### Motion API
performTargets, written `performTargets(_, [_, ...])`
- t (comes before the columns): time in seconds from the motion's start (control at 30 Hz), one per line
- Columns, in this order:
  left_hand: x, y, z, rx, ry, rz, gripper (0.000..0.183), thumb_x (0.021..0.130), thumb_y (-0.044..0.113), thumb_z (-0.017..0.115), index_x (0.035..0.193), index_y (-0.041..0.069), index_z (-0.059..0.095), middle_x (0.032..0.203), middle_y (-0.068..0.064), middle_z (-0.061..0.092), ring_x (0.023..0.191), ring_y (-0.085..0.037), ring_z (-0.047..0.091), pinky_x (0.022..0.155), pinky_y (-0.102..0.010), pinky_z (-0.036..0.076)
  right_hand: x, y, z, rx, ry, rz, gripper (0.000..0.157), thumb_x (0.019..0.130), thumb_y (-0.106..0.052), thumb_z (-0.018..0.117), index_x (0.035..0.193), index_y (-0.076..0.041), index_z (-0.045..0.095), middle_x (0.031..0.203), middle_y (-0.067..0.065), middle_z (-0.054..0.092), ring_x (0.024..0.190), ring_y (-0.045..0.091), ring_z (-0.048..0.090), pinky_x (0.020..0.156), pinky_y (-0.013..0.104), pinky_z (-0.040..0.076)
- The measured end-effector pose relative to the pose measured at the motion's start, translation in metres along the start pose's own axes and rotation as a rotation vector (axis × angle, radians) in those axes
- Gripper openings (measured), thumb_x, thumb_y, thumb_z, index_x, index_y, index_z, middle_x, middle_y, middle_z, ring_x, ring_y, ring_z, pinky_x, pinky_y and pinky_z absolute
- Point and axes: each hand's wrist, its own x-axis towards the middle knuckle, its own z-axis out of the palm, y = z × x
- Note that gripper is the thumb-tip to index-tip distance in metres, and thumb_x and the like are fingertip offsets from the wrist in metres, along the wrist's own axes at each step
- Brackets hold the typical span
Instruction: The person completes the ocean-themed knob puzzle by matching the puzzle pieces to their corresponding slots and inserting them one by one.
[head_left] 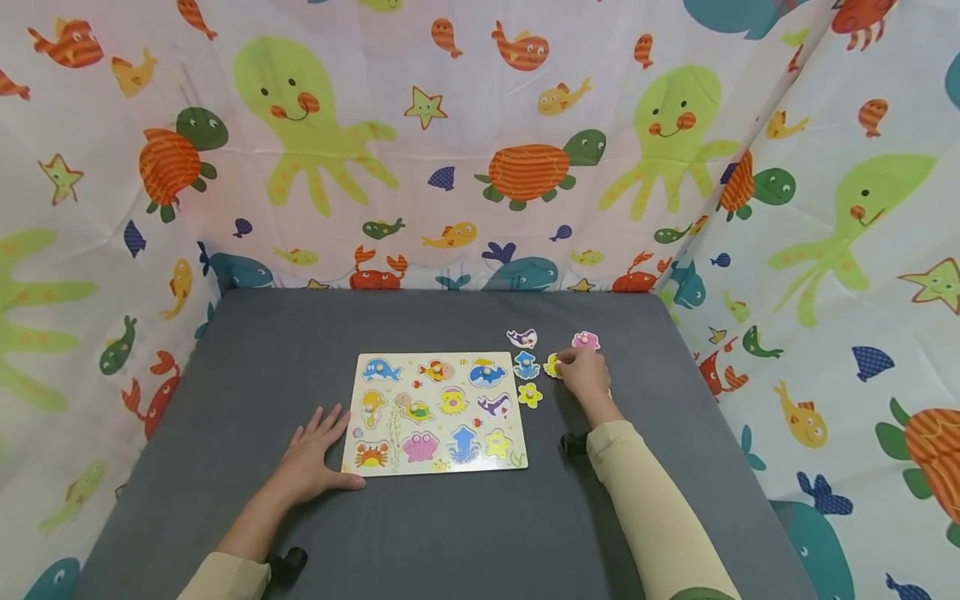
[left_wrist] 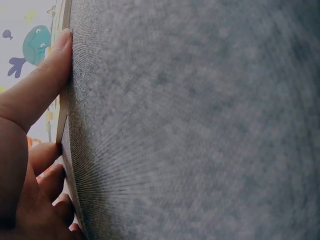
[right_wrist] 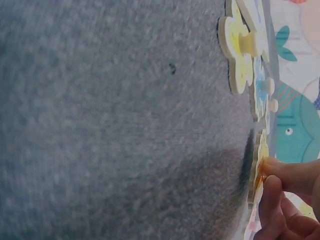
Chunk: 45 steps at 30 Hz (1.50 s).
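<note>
A wooden puzzle board (head_left: 442, 476) printed with sea animals lies flat on the grey table. The left hand (head_left: 311, 458) rests at its near left corner, thumb along the front edge and fingers spread by the left side. In the left wrist view the thumb (left_wrist: 50, 75) touches the board's edge. Right of the board, the right hand (head_left: 587, 375) pinches a yellow puzzle piece (head_left: 552, 367) between thumb and finger. The right wrist view shows this piece (right_wrist: 263, 142) edge-on, just at the cloth; whether it touches cannot be told. Fingers partly cover it.
Near the right hand lie a purple whale piece (head_left: 522, 338), a blue squid piece (head_left: 527, 365), a yellow starfish piece (head_left: 529, 395) and a pink piece (head_left: 586, 340). Grey cloth covers the table (head_left: 450, 533). A sea-animal curtain (head_left: 465, 108) stands behind and at the sides.
</note>
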Motion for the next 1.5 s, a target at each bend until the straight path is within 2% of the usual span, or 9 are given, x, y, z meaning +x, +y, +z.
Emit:
performTargets(0.2, [0.0, 0.0, -0.002, 0.013, 0.012, 0.021, 0.13, 0.059, 0.064, 0.09, 0.158, 0.005, 0.03, 0.166, -0.022, 0.021, 0.154, -0.048, 0.007, 0.12, -0.069, 0.006, -0.001, -0.007, -0.001, 0.02, 0.007, -0.006, 0.019, 0.09, -0.02, 0.073, 0.107, -0.013, 0.078, 0.106, 0.007, 0.076, 0.098, 0.03, 0.068, 0.086, 0.05, 0.051])
performTargets(0.33, [0.0, 0.0, -0.001, 0.01, 0.007, 0.014, 0.13, 0.059, 0.064, 0.09, 0.159, 0.006, 0.029, 0.166, -0.022, 0.02, 0.154, -0.047, 0.006, 0.12, -0.068, 0.005, -0.002, -0.012, -0.002, 0.051, -0.014, -0.015, 0.018, 0.09, -0.02, 0.074, 0.106, -0.013, 0.079, 0.105, 0.006, 0.076, 0.094, 0.027, 0.067, 0.082, 0.046, 0.05])
performTargets(0.53, [-0.001, -0.001, 0.0, 0.003, 0.014, 0.011, 0.131, 0.058, 0.063, 0.09, 0.159, 0.006, 0.029, 0.166, -0.022, 0.02, 0.154, -0.047, 0.006, 0.12, -0.069, 0.004, -0.009, -0.025, -0.003, 0.099, -0.039, -0.054, 0.017, 0.09, -0.02, 0.075, 0.105, -0.012, 0.079, 0.099, 0.006, 0.077, 0.086, 0.023, 0.067, 0.074, 0.04, 0.051])
performTargets(0.67, [0.0, -0.002, 0.001, 0.006, 0.017, 0.011, 0.131, 0.058, 0.063, 0.09, 0.159, 0.006, 0.029, 0.166, -0.022, 0.02, 0.154, -0.047, 0.006, 0.12, -0.068, 0.004, -0.017, -0.033, 0.0, 0.136, -0.031, -0.079, 0.016, 0.089, -0.02, 0.076, 0.103, -0.012, 0.08, 0.096, 0.005, 0.077, 0.084, 0.022, 0.068, 0.075, 0.04, 0.052])
performTargets(0.87, [0.0, -0.002, 0.001, 0.002, 0.015, 0.014, 0.13, 0.058, 0.063, 0.09, 0.159, 0.007, 0.03, 0.167, -0.021, 0.02, 0.154, -0.047, 0.006, 0.12, -0.068, 0.003, -0.029, -0.041, 0.01, 0.13, -0.019, -0.127, 0.015, 0.088, -0.022, 0.078, 0.101, -0.015, 0.081, 0.094, 0.002, 0.078, 0.082, 0.019, 0.069, 0.074, 0.039, 0.054])
performTargets(1.13, [0.0, -0.001, 0.001, -0.01, 0.021, 0.02, 0.13, 0.058, 0.062, 0.091, 0.159, 0.006, 0.03, 0.167, -0.021, 0.02, 0.154, -0.047, 0.006, 0.12, -0.068, 0.003, -0.041, -0.054, 0.018, 0.107, -0.024, -0.178, 0.013, 0.089, -0.024, 0.078, 0.099, -0.017, 0.082, 0.088, -0.001, 0.077, 0.069, 0.016, 0.063, 0.059, 0.03, 0.048])
performTargets(1.27, [-0.001, 0.0, 0.002, -0.008, 0.024, 0.027, 0.13, 0.058, 0.063, 0.09, 0.159, 0.006, 0.03, 0.166, -0.021, 0.021, 0.154, -0.047, 0.006, 0.12, -0.069, 0.004, -0.047, -0.061, 0.023, 0.093, -0.021, -0.197, 0.013, 0.089, -0.026, 0.079, 0.099, -0.019, 0.082, 0.087, -0.001, 0.077, 0.064, 0.014, 0.061, 0.054, 0.03, 0.045])
performTargets(1.5, [0.0, 0.001, 0.002, -0.005, 0.012, 0.005, 0.131, 0.057, 0.062, 0.091, 0.159, 0.007, 0.03, 0.167, -0.021, 0.02, 0.154, -0.046, 0.005, 0.12, -0.068, 0.003, -0.06, -0.076, 0.033, 0.092, -0.043, -0.24, 0.012, 0.087, -0.025, 0.08, 0.098, -0.02, 0.083, 0.088, -0.004, 0.077, 0.07, 0.012, 0.063, 0.059, 0.031, 0.047])
